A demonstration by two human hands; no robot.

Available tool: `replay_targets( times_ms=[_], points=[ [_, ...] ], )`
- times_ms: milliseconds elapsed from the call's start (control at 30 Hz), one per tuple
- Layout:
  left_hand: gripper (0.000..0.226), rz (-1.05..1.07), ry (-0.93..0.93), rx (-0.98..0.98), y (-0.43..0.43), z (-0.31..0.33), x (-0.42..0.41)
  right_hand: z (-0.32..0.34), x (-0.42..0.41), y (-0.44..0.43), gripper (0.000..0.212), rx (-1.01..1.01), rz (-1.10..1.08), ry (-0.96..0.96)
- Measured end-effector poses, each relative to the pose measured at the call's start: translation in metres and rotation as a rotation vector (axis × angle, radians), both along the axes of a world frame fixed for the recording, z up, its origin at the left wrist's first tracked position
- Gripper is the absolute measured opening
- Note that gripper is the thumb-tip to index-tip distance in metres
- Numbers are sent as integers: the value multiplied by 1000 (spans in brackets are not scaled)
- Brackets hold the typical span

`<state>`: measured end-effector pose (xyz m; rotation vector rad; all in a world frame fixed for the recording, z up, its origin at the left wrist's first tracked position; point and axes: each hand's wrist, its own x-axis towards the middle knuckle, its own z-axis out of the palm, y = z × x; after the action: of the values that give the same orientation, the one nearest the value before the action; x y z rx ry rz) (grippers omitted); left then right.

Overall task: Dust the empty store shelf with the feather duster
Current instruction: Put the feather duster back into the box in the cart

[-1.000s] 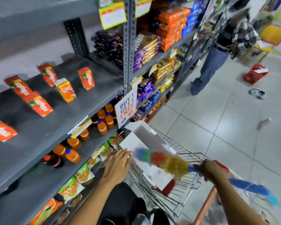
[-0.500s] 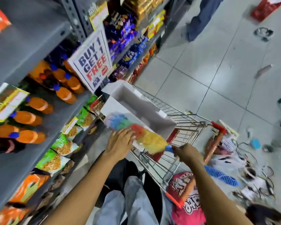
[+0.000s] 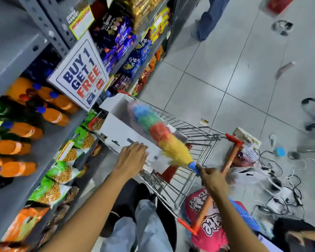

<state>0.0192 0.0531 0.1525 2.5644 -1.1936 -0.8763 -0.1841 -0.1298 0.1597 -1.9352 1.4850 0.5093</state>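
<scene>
Shelving [image 3: 16, 57] of grey metal fills the left side, stocked row on row: orange drink bottles [image 3: 53, 115] lying on an upper level, green snack bags [image 3: 62, 171] on the level below, and blue and purple packets [image 3: 120, 39] further along the aisle. A "BUY 1 GET 1 FREE" sign [image 3: 82, 77] juts out from the upright above the bottles. Pale floor tiles [image 3: 225, 79] take up the right side, with a tangle of black cables [image 3: 280, 179] strewn across them.

A wire shopping cart [image 3: 195, 142] with an orange handle [image 3: 225, 168] stands just beside the shelving, and a white cardboard box [image 3: 124, 131] sits inside it. The feather duster [image 3: 158, 135] slants above the box and the cart, its blue tip pointing away and its yellow end nearest the person. The right hand [image 3: 213, 179] is clenched on the duster's blue handle just behind the yellow feathers. The left hand [image 3: 133, 159] lies flat, fingers spread and released, resting on the near edge of the box. The duster touches no shelf.
</scene>
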Motion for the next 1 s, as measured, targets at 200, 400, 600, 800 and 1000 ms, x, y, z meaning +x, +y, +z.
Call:
replay_targets(
  times_ms=[200,400,600,800,1000],
  points=[
    [39,-17,-10,55,-11,-31,11,-42,44,-9,55,-92,167,147],
    [40,-39,-16,77,-24,-74,15,-107,82,-13,40,-75,177,231],
    [38,-71,-15,63,-32,-124,19,-182,116,-13,43,-64,137,259],
    [40,-85,17,94,-29,-155,23,-225,116,-11,33,-81,114,378],
    [40,-97,37,133,-19,-165,23,-244,89,-13,46,-6,-14,401]
  ],
)
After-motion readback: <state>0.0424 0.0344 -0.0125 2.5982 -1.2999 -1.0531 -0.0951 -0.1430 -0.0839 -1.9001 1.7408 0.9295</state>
